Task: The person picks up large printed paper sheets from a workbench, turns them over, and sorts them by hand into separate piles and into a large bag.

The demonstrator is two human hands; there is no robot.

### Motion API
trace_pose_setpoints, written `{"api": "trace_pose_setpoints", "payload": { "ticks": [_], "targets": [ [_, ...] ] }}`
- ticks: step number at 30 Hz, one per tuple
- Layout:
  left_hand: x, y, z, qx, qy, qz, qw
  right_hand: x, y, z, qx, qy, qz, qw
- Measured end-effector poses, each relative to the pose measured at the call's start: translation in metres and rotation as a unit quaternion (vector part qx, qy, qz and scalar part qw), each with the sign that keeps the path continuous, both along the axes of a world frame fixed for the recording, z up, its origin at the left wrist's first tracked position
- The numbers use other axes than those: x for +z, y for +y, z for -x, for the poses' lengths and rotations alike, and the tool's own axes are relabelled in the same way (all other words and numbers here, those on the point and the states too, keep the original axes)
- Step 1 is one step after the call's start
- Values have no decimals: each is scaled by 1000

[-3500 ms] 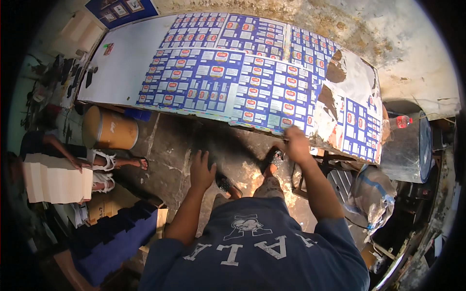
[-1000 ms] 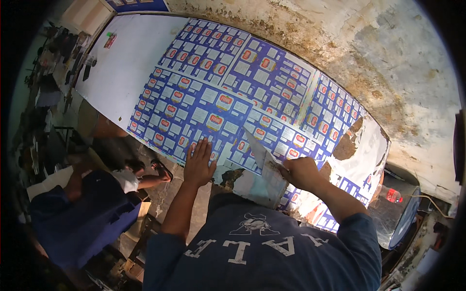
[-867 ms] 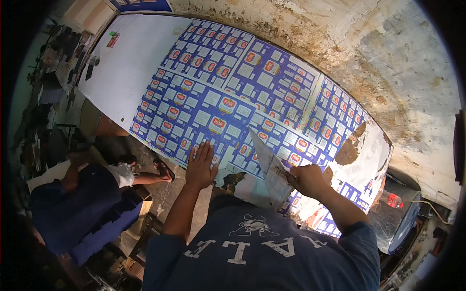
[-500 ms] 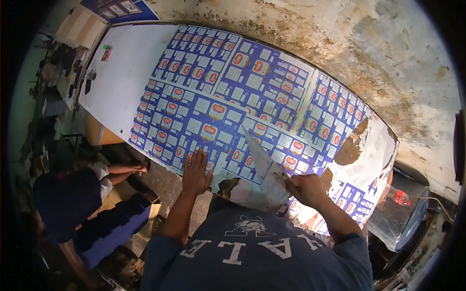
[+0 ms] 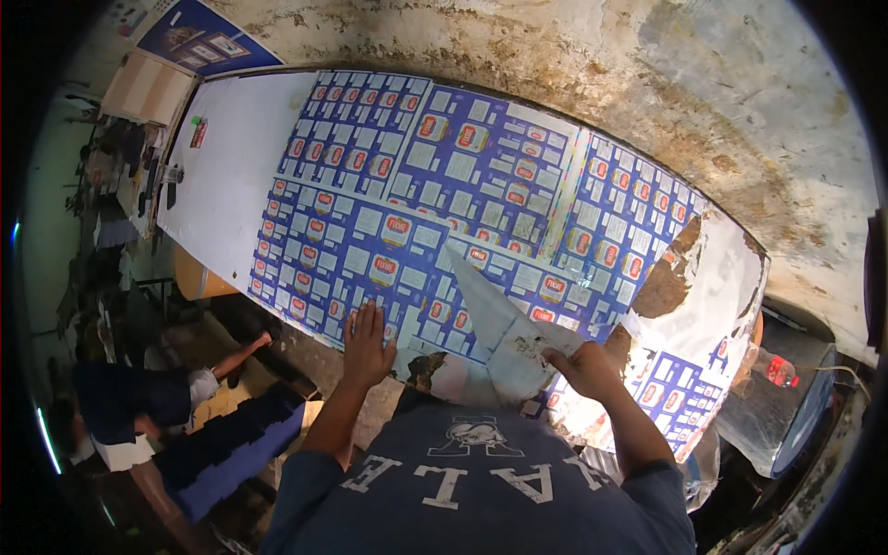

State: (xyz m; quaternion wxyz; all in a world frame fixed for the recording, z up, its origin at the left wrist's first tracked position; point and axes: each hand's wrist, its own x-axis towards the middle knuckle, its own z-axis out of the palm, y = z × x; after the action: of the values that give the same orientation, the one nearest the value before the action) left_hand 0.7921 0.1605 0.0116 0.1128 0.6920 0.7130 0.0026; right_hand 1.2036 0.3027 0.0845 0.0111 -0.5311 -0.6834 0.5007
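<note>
Blue printed sheets (image 5: pixel 342 264) with red and yellow emblems and white panels cover most of a long tabletop. My left hand (image 5: pixel 368 344) lies flat on the sheets by the near edge, fingers stretched out. To the right of it, a corner of sheet (image 5: pixel 495 319) is folded back, its pale underside showing and its tip pointing away from me. My right hand (image 5: pixel 585 368) is closed on the right side of this peeled flap, thumb on top. Worn brown and white patches of the table (image 5: pixel 661 287) show right of the flap.
A stained wall (image 5: pixel 647 83) runs along the far side. Bare white tabletop (image 5: pixel 231 129) lies at the left. Another person (image 5: pixel 139 398) bends beside dark blue stacks (image 5: pixel 231 453) at lower left. A drum-like container (image 5: pixel 777 407) with a red-labelled bottle (image 5: pixel 782 372) stands at right.
My right hand has shifted slightly with the flap, which shows a little more of its underside. My left hand stays on the sheets. The other person has leaned and moved an arm.
</note>
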Motion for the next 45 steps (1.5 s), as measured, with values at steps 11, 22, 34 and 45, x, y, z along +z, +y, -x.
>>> {"api": "trace_pose_setpoints", "payload": {
  "ticks": [11, 22, 34, 45],
  "targets": [
    [4, 98, -34, 73, -159, -168, 970, 48, 56, 156, 59, -14, -257, 965],
    [-20, 167, -67, 120, -40, -113, 985, -35, 66, 181, 121, -147, -70, 979],
    [-13, 171, -71, 139, 16, -78, 987, -37, 51, 135, 60, -14, -43, 997],
    [-11, 176, -79, 140, 31, -58, 988, -29, -3, 64, -250, 66, 104, 960]
  ]
}}
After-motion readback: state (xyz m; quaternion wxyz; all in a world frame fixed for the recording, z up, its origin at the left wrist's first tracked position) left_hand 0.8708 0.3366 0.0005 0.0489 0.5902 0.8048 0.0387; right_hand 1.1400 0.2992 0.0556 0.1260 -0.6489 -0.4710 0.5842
